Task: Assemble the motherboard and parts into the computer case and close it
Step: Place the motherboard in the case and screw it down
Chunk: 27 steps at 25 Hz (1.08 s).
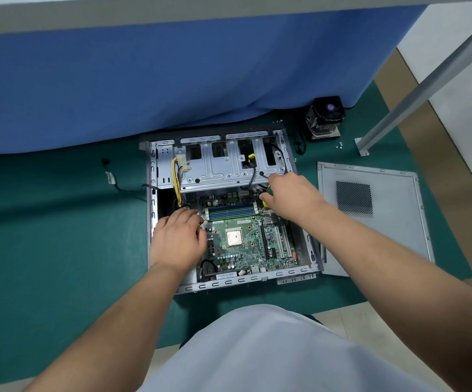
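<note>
An open computer case lies flat on a green mat. The green motherboard sits inside it, its bare CPU in the middle. My right hand grips a screwdriver with a yellow and green handle, tip down at the board's upper right edge near the memory slots. My left hand rests on the board's left side, fingers curled toward its upper left corner; what they touch is hidden. The grey side panel lies flat to the right of the case.
A CPU cooler with fan stands on the mat behind the case, a few loose screws beside it. A black cable trails left of the case. A blue cloth hangs behind. A metal table leg slants at right.
</note>
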Tool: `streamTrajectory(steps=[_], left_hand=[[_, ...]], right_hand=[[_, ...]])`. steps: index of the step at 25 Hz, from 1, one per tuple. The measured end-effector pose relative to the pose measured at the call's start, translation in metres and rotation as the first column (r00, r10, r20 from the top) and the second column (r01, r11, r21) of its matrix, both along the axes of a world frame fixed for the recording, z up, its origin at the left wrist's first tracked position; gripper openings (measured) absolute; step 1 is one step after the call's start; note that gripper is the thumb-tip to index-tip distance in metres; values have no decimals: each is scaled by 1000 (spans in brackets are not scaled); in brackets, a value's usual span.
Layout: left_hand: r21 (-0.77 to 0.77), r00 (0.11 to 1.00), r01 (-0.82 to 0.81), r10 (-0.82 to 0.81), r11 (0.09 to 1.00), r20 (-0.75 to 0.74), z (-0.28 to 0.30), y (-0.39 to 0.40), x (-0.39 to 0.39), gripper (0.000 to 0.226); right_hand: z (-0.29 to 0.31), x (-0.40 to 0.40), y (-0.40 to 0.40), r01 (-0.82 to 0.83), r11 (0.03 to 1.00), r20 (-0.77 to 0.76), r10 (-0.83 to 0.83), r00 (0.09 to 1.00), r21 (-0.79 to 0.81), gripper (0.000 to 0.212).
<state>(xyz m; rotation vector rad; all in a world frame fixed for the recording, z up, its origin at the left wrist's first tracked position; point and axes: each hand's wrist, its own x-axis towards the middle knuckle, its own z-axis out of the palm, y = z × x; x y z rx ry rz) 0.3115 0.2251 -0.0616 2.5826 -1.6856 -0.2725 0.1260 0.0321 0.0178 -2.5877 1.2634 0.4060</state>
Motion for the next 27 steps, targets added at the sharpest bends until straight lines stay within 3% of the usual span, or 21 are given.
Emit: streamTrajectory(steps=[12,27], left_hand=[[-13,1000,15,-15,1000,6,5,1,0,31],[-8,1000,14,-14,1000,16,3,1,-2,32]], right_hand=[[13,-19,-5,106,994,53,-107,993,27,32],[-2,-40,-3,165,983,132,-174,976,77,32]])
